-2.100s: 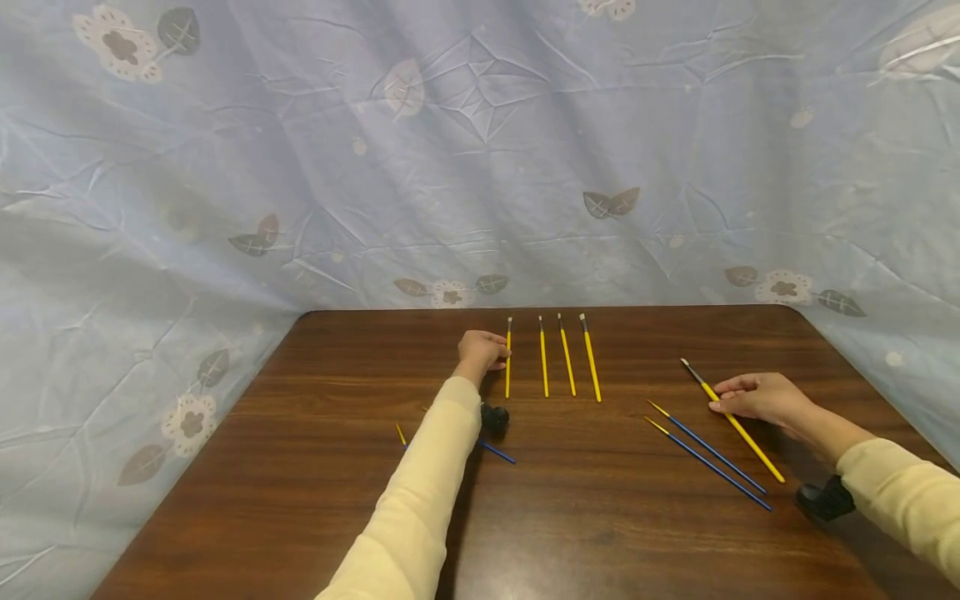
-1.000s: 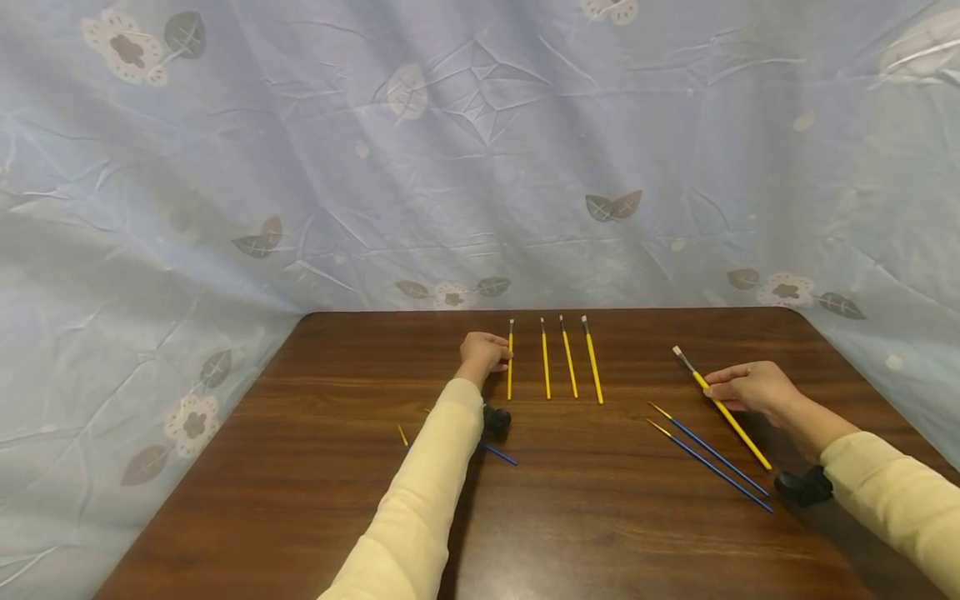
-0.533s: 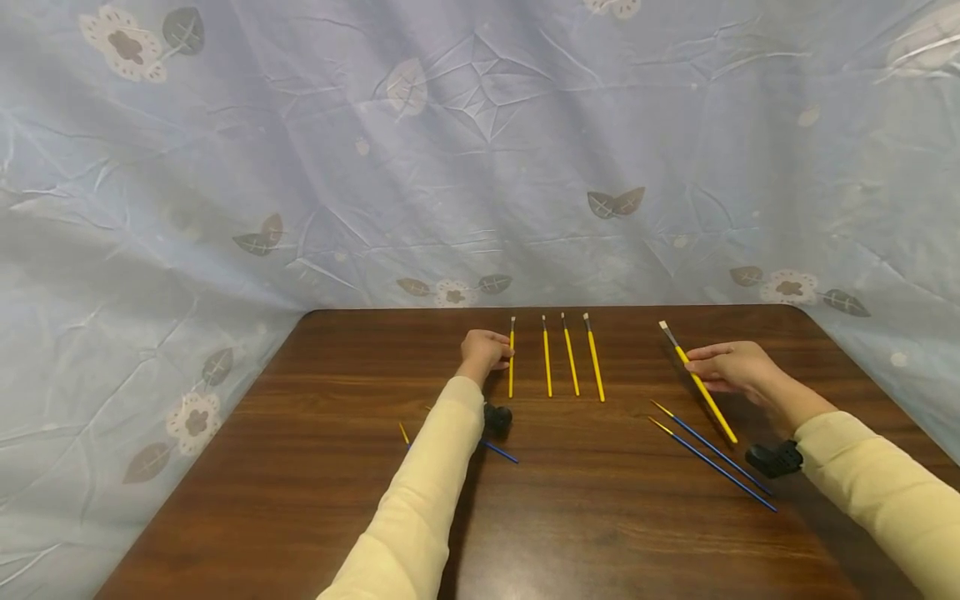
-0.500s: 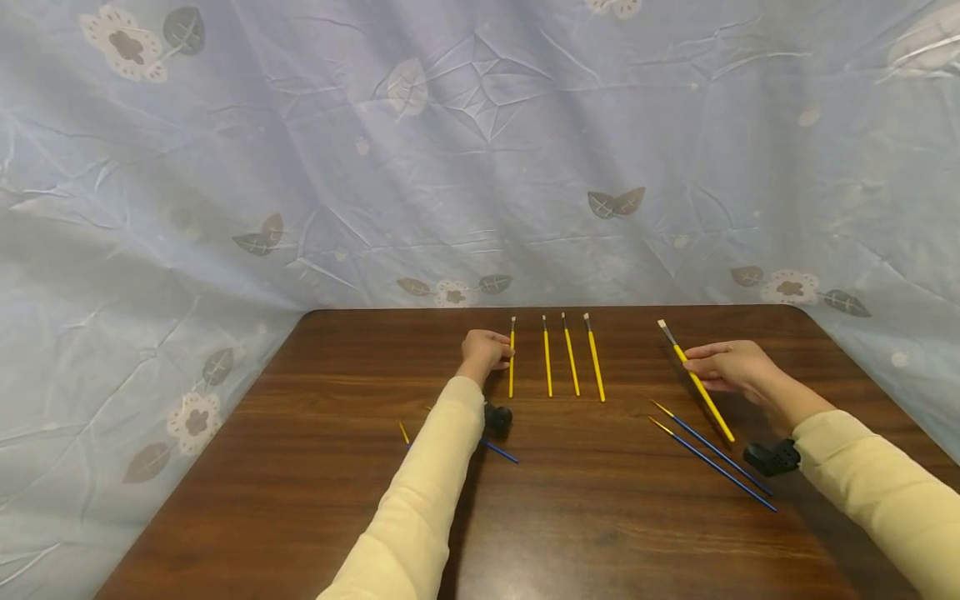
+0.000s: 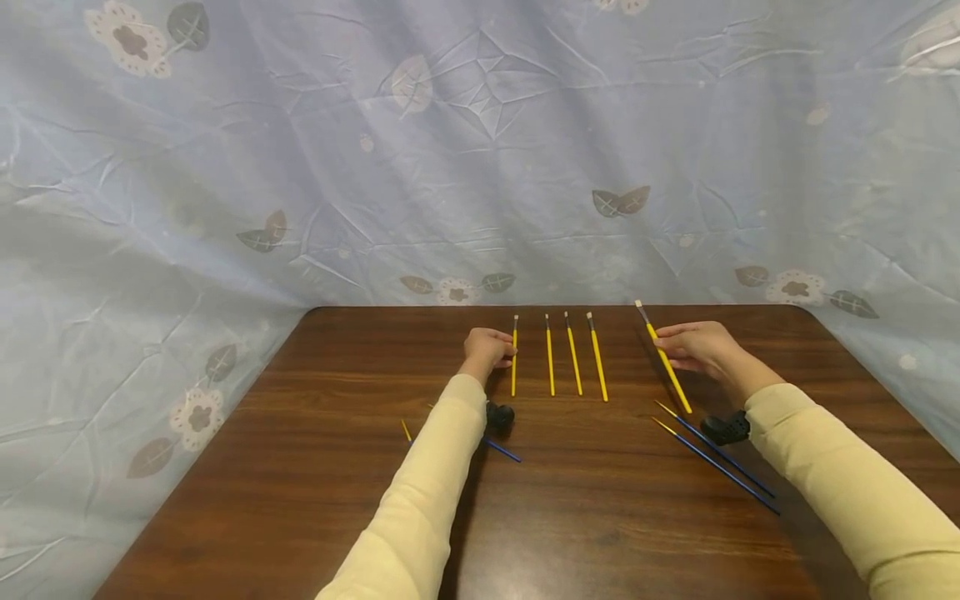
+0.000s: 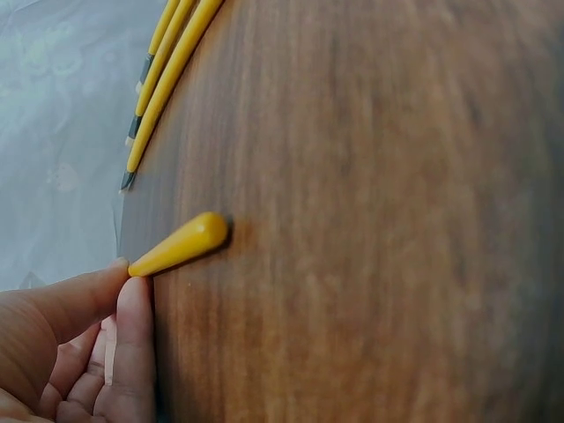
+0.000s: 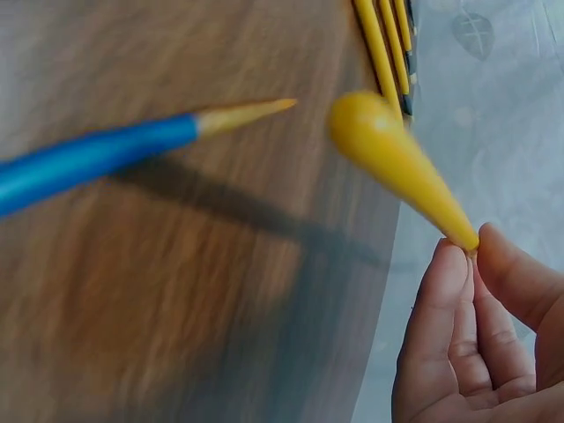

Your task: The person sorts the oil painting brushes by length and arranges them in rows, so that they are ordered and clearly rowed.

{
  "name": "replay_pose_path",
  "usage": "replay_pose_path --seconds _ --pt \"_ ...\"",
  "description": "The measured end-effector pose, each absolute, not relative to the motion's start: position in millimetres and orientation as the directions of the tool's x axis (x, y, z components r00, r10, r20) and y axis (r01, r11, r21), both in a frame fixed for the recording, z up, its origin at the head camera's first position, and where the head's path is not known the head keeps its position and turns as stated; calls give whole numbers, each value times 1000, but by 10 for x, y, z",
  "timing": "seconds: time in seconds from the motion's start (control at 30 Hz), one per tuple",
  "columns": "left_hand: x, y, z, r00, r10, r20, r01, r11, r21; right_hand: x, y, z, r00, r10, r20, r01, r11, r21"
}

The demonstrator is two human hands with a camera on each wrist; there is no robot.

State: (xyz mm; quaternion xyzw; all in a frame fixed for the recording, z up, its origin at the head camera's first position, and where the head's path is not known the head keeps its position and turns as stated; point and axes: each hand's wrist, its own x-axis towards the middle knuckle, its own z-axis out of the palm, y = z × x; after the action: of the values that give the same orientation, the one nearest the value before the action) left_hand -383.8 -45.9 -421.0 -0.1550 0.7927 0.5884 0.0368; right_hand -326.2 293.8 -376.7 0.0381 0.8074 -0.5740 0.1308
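My left hand (image 5: pixel 487 347) pinches a slim yellow paintbrush (image 5: pixel 514 367) between thumb and finger, at the left end of a row of yellow brushes near the table's far edge. The left wrist view shows the rounded handle end (image 6: pixel 198 236) pointing toward the camera. With its fingertips my right hand (image 5: pixel 701 346) pinches another yellow paintbrush (image 5: pixel 670 371), tilted, pale flat bristles up and away. Its shadow falls on the table. Between the hands lie three yellow paintbrushes (image 5: pixel 575 360), side by side. Two blue paintbrushes (image 5: pixel 723 469) lie below the right hand.
Under my left forearm lie blue brushes (image 5: pixel 502 450), partly hidden by the sleeve. The brown wooden table (image 5: pixel 585 517) ends at a rounded far edge, with a pale floral curtain (image 5: pixel 480 167) hanging behind it. A black wrist camera (image 5: pixel 726 428) sits below the right wrist.
My right hand has carried its yellow paintbrush left and toward the far edge, nearer the row, and the brush stands somewhat steeper in view. My left hand stays on its brush.
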Motion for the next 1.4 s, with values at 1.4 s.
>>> replay_pose_path --seconds 1.4 --pt "-3837 -452 -4228 -950 -203 -237 -286 263 921 -3717 2347 -4040 -931 191 -313 344 165 -924"
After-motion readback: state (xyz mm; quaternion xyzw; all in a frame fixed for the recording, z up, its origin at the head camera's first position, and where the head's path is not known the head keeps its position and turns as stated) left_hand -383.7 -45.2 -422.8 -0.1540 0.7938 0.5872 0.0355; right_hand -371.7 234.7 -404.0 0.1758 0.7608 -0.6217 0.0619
